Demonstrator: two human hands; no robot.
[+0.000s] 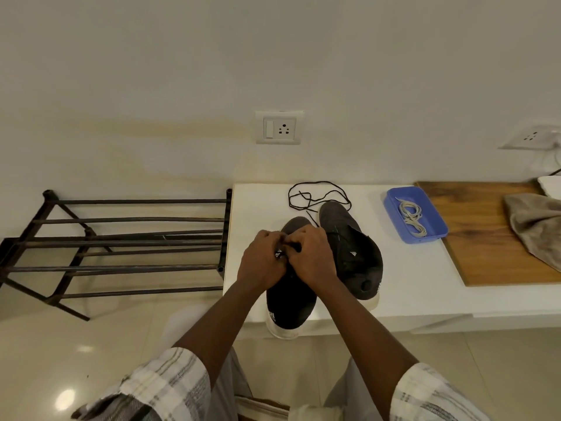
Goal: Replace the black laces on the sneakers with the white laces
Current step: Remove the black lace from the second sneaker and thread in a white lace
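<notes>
Two hands: the left hand (pixel 262 258) and right hand (pixel 312 253) are pressed together knuckle to knuckle over the lacing of the near sneaker (pixel 290 302), fingers curled under; what the fingertips pinch cannot be told.
Near sneaker: dark, toe to the wall, heel jutting past the front edge of the white table (pixel 258 202).
Second sneaker: the far sneaker (pixel 349 253) sits just right of it, touching or nearly so.
Loose black lace: a black lace (pixel 318 182) lies looped on the table behind both toes.
White laces: the white laces (pixel 411 217) lie coiled in a blue tray (pixel 393 220), right of the sneakers.
Surroundings: a wooden board (pixel 491 253) carries a brownish cloth (pixel 537 229); a metal shoe rack (pixel 121 243) stands left of the table; a wall socket (pixel 279 128) is above.
</notes>
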